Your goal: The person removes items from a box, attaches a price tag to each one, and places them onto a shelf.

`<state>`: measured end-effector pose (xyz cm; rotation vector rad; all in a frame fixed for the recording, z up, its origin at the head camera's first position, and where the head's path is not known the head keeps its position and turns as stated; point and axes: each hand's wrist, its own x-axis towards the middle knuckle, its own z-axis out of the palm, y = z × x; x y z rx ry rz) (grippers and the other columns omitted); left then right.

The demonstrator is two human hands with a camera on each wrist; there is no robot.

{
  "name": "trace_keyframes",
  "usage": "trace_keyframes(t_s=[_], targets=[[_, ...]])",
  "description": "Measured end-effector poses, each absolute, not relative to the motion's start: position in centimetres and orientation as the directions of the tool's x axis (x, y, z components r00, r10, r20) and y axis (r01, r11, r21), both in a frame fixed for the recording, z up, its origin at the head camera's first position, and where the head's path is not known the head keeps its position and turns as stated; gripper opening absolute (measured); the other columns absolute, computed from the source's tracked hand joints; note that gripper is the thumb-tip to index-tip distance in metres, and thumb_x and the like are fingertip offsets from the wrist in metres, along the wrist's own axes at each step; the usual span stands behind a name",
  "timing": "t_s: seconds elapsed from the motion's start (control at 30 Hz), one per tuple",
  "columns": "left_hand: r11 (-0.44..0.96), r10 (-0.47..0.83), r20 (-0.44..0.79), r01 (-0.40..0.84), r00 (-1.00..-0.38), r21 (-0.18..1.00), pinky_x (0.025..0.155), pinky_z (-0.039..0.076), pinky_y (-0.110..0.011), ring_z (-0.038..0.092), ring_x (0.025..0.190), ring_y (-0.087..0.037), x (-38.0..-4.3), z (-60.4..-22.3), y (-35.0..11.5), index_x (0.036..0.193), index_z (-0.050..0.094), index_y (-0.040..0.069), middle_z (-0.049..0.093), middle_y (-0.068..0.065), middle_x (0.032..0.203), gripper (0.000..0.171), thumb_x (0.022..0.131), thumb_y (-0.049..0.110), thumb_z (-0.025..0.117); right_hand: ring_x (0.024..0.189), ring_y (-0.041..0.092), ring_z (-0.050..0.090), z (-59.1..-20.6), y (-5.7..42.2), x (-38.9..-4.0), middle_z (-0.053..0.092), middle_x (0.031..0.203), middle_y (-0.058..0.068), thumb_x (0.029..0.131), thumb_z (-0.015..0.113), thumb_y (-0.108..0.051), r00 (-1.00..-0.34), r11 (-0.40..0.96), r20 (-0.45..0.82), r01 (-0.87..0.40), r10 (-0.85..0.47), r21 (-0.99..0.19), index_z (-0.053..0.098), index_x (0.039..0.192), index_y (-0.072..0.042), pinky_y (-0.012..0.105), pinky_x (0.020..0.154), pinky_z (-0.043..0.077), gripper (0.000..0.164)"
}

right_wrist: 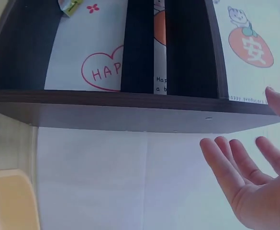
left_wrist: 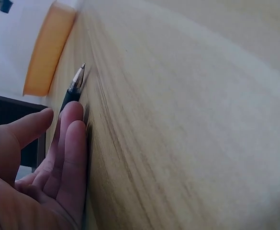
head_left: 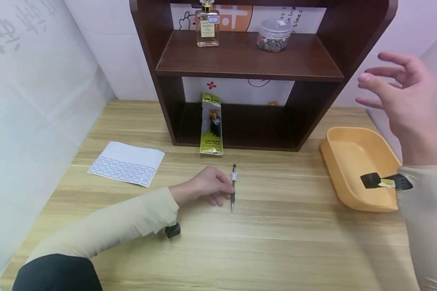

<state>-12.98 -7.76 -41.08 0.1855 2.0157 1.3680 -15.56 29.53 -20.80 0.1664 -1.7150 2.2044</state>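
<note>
A black pen (head_left: 233, 194) with a silver tip and a small white label lies on the wooden table. Beside it is my left hand (head_left: 215, 186), its fingertips right at the pen's dark grip. In the left wrist view a gap shows between thumb (left_wrist: 37, 125) and fingers, and the pen's silver tip (left_wrist: 78, 75) points out past the fingertips. My right hand (head_left: 413, 93) is raised in the air at the right of the shelf, above the orange bin, with fingers spread and loosely bent. Nothing is between its fingers (right_wrist: 247, 163).
A dark brown shelf (head_left: 251, 64) stands at the back, holding a perfume bottle (head_left: 207, 30), a clear jar (head_left: 274, 36) and a brush pack (head_left: 212, 125). A label sheet (head_left: 127, 163) lies at left, and an orange bin (head_left: 349, 141) is at right, below the right forearm.
</note>
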Motion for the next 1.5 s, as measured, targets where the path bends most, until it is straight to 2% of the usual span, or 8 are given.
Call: trace_keyframes(t_s=[0.13,0.37,0.57,0.73,0.97,1.23,1.5], targets=[[0.469,0.465,-0.450,-0.219,-0.763,0.856,0.052,0.058,-0.034,0.067,0.054,-0.021,-13.1,-40.8,-7.4,0.093,0.073,0.009,0.074,-0.009,0.082,0.012,0.089,0.019,0.078,0.079,0.025,0.073,-20.2,29.3,-16.4,0.065,0.114,0.015,0.080,0.073,0.018,-0.934,-0.238,0.272,-0.326,0.231,-0.915,0.059,0.133,-0.009,0.038,0.053,0.058,0.061],[0.532,0.452,-0.437,-0.158,-0.778,0.832,0.049,0.057,-0.033,0.067,0.052,-0.021,-13.0,-40.5,-6.8,0.087,0.074,0.011,0.074,-0.007,0.076,0.016,0.087,0.026,0.080,0.081,0.023,0.072,-19.8,28.5,-17.4,0.058,0.130,0.012,0.079,0.074,0.018,-0.938,-0.174,0.294,-0.325,0.181,-0.930,0.060,0.137,-0.015,0.036,0.052,0.058,0.069],[0.574,0.435,-0.447,-0.143,-0.782,0.807,0.049,0.058,-0.033,0.065,0.049,-0.018,-13.2,-40.2,-6.2,0.084,0.072,0.009,0.073,-0.009,0.073,0.021,0.085,0.027,0.083,0.072,0.023,0.070,-20.0,27.4,-18.2,0.060,0.124,0.011,0.075,0.078,0.019,-0.929,-0.157,0.316,-0.347,0.195,-0.925,0.064,0.133,-0.014,0.034,0.055,0.059,0.068],[0.597,0.422,-0.451,-0.133,-0.787,0.791,0.050,0.058,-0.034,0.063,0.048,-0.017,-13.2,-40.0,-5.7,0.081,0.071,0.007,0.072,-0.009,0.069,0.020,0.085,0.023,0.082,0.072,0.022,0.068,-20.4,27.2,-18.7,0.059,0.120,0.011,0.075,0.078,0.019,-0.917,-0.158,0.330,-0.368,0.222,-0.916,0.064,0.131,-0.014,0.032,0.055,0.058,0.066],[0.671,0.438,-0.438,-0.038,-0.785,0.740,0.054,0.058,-0.033,0.065,0.049,-0.019,-13.7,-39.3,-5.3,0.071,0.068,0.005,0.070,-0.007,0.064,0.029,0.086,0.026,0.081,0.073,0.021,0.069,-20.7,26.7,-18.8,0.061,0.119,0.010,0.077,0.074,0.020,-0.908,-0.138,0.346,-0.384,0.237,-0.913,0.064,0.130,-0.016,0.029,0.055,0.058,0.065],[0.712,0.412,-0.446,-0.025,-0.795,0.702,0.050,0.055,-0.028,0.065,0.048,-0.018,-14.1,-39.3,-5.2,0.070,0.069,0.006,0.071,-0.005,0.064,0.026,0.087,0.024,0.078,0.076,0.020,0.067,-20.8,26.0,-18.9,0.061,0.118,0.009,0.080,0.068,0.019,-0.896,-0.088,0.353,-0.388,0.270,-0.917,0.066,0.128,-0.016,0.025,0.054,0.057,0.060],[0.667,0.416,-0.431,-0.054,-0.801,0.743,0.047,0.053,-0.027,0.064,0.048,-0.017,-14.0,-39.5,-5.6,0.075,0.072,0.007,0.071,-0.006,0.068,0.021,0.089,0.022,0.076,0.078,0.019,0.068,-21.3,25.8,-19.2,0.061,0.125,0.008,0.082,0.066,0.016,-0.889,-0.051,0.367,-0.394,0.274,-0.918,0.066,0.130,-0.018,0.023,0.055,0.057,0.059]])
